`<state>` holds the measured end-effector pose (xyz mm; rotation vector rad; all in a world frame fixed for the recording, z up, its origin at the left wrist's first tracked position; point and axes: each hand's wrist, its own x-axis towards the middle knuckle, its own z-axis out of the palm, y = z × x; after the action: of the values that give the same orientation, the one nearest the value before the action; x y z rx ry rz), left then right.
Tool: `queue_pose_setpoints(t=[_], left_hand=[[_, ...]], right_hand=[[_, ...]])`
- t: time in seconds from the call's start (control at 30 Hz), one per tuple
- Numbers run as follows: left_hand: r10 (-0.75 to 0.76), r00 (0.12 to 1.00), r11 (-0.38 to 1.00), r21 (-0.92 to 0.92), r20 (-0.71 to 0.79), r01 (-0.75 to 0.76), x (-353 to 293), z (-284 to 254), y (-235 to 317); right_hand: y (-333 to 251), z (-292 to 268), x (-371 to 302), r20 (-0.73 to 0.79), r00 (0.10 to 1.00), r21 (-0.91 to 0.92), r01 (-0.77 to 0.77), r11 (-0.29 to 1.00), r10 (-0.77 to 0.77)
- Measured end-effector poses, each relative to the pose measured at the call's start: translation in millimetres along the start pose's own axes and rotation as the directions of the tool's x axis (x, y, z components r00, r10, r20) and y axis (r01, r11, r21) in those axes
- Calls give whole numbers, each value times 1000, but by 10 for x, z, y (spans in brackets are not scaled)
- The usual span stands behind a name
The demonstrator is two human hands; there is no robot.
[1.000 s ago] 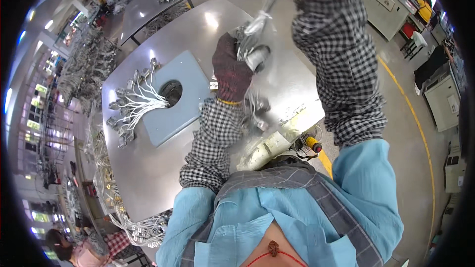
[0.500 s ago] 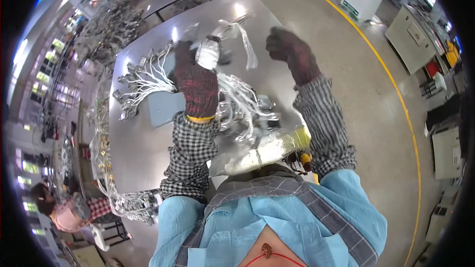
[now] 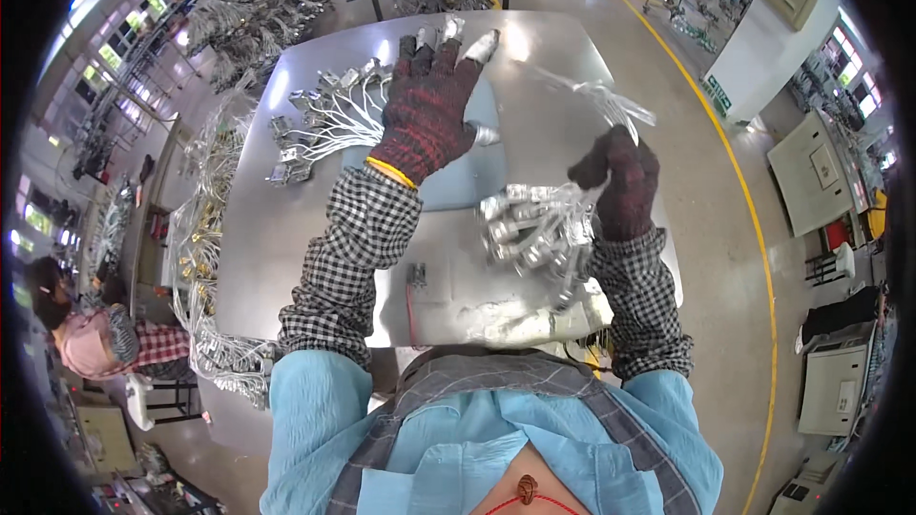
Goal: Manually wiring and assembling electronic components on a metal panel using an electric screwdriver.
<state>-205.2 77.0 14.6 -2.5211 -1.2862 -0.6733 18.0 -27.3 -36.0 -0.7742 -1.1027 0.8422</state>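
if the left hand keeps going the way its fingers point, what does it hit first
Probably nothing soon: the gloved left hand points away across the bare grey metal table, toward its far edge. The fanned white cables with metal plugs lie to its left. Depth is unclear.

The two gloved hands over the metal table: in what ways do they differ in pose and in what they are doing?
The left hand is spread open, fingers extended, palm down over the blue pad; the right hand is closed into a fist. The left hand reaches far across the metal table, while the right hand stays nearer the body, gripping a bundle of white cables with metal connectors. Both wear dark knitted gloves and checked sleeves.
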Motion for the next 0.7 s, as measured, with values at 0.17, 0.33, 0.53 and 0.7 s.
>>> queue_pose_setpoints(t=[0.17, 0.33, 0.53, 0.7], left_hand=[[226, 936, 968, -42, -269, -246, -109, 45, -523], [341, 860, 937, 214, -381, -277, -27, -176, -1188], [154, 988, 970, 188, 10, -153, -385, 807, -1523], [277, 892, 928, 142, 357, -345, -465, 1244, -1766]], right_hand=[[-382, 358, 11, 226, 974, -97, 51, 994, -28], [-612, 752, 222, 227, 923, -511, -160, 845, 312], [-506, 981, 783, 90, 919, -657, -235, 716, 385], [33, 999, 1368, 50, 718, -906, -259, 334, 694]])
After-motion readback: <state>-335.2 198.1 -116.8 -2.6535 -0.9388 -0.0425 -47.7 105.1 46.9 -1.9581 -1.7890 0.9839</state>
